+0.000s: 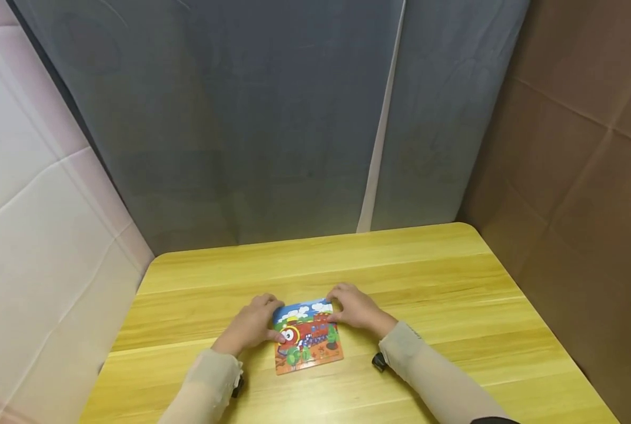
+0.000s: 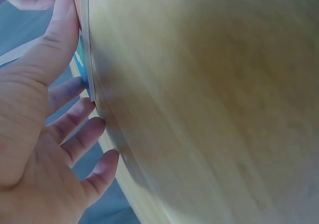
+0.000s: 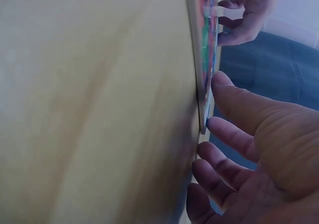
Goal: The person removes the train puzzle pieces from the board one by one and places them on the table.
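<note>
A square picture puzzle [image 1: 308, 335] with a red cartoon train, blue sky and green bushes lies face up on the wooden table [image 1: 400, 265]. At its left side, my left hand [image 1: 253, 325] holds the far corner, thumb over the picture and index finger at the edge. My right hand [image 1: 355, 306] holds the far right corner in the same way. In the left wrist view, the other fingers of the left hand [image 2: 55, 119] spread past the board's corner. The right wrist view shows the right thumb [image 3: 244, 99] against the picture's face.
A grey curtain [image 1: 294, 129] hangs behind the table's far edge. Pale cloth [image 1: 45, 206] stands along the left side and brown cloth [image 1: 575, 176] along the right. Dark straps or devices sit under both wrists.
</note>
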A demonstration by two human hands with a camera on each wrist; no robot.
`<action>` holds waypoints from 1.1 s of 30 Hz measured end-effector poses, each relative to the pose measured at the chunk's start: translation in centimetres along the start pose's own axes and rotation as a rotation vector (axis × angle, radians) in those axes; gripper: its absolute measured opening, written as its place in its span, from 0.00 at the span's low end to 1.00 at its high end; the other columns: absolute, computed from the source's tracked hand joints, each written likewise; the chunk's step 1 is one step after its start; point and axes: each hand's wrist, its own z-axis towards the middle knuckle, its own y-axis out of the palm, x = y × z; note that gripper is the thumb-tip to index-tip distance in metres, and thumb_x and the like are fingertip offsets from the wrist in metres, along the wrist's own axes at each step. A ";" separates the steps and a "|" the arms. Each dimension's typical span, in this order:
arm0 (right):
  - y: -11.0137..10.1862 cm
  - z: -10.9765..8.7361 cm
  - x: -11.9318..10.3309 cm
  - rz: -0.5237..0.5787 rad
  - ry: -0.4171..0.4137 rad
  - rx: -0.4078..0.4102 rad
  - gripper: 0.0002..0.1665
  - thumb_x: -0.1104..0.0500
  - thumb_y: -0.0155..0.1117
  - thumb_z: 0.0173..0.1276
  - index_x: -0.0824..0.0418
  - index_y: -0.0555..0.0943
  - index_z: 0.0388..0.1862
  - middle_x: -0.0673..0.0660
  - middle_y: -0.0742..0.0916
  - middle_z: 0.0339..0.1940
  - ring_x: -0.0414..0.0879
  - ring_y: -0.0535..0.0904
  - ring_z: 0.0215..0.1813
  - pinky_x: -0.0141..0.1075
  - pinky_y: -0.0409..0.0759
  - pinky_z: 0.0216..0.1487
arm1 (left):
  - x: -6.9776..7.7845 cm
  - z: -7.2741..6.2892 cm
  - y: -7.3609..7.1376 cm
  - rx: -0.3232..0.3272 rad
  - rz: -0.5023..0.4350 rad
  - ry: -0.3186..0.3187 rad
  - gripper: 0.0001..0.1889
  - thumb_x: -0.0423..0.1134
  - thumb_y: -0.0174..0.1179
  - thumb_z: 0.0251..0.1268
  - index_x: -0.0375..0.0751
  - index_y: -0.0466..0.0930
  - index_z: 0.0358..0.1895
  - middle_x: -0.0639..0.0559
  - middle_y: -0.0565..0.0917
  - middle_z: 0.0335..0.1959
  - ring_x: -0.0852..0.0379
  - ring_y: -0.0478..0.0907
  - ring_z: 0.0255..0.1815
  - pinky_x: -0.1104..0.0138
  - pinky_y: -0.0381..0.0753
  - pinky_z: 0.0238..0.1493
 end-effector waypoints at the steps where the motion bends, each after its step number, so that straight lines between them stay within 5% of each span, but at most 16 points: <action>1: 0.0 0.0 0.0 -0.004 0.006 0.000 0.27 0.45 0.75 0.63 0.55 0.83 0.57 0.54 0.81 0.60 0.53 0.75 0.64 0.49 0.76 0.64 | 0.0 0.1 0.0 0.001 -0.004 -0.001 0.43 0.57 0.79 0.42 0.37 0.78 0.63 0.46 0.77 0.57 0.44 0.73 0.58 0.47 0.75 0.62; 14: -0.4 0.0 -0.5 0.011 0.032 -0.049 0.25 0.50 0.73 0.67 0.57 0.80 0.59 0.56 0.78 0.61 0.56 0.71 0.66 0.50 0.73 0.67 | 0.1 1.7 -0.3 -0.108 -0.092 -0.080 0.39 0.54 0.82 0.40 0.38 0.73 0.53 0.51 0.72 0.44 0.49 0.67 0.48 0.51 0.70 0.53; 18: -0.1 0.0 -0.7 0.011 0.025 -0.060 0.26 0.49 0.73 0.67 0.57 0.79 0.60 0.55 0.77 0.61 0.55 0.70 0.66 0.49 0.73 0.67 | 0.2 0.9 -0.4 -0.051 0.032 -0.028 0.40 0.57 0.80 0.41 0.38 0.77 0.56 0.49 0.77 0.51 0.47 0.72 0.54 0.48 0.72 0.56; 23: 0.4 0.3 -0.6 -0.007 0.005 -0.063 0.27 0.46 0.71 0.68 0.54 0.78 0.61 0.54 0.76 0.63 0.53 0.69 0.67 0.49 0.73 0.66 | 0.5 -1.9 -0.1 0.030 0.226 0.060 0.46 0.65 0.71 0.47 0.38 0.77 0.67 0.44 0.77 0.67 0.41 0.74 0.66 0.41 0.78 0.55; 28: -0.1 0.1 -0.7 -0.008 0.015 -0.077 0.27 0.48 0.70 0.69 0.55 0.78 0.63 0.55 0.76 0.64 0.54 0.70 0.67 0.49 0.73 0.67 | 1.5 -4.2 0.2 -0.133 0.170 -0.003 0.60 0.72 0.63 0.47 0.40 0.56 0.80 0.45 0.56 0.82 0.37 0.55 0.79 0.26 0.61 0.62; 33: -0.8 0.2 -0.9 -0.007 0.021 -0.095 0.30 0.48 0.70 0.69 0.57 0.76 0.66 0.55 0.76 0.66 0.54 0.69 0.68 0.47 0.72 0.69 | 2.3 -3.8 0.0 -0.256 0.047 -0.167 0.64 0.73 0.64 0.47 0.47 0.42 0.84 0.40 0.37 0.84 0.33 0.34 0.82 0.14 0.41 0.52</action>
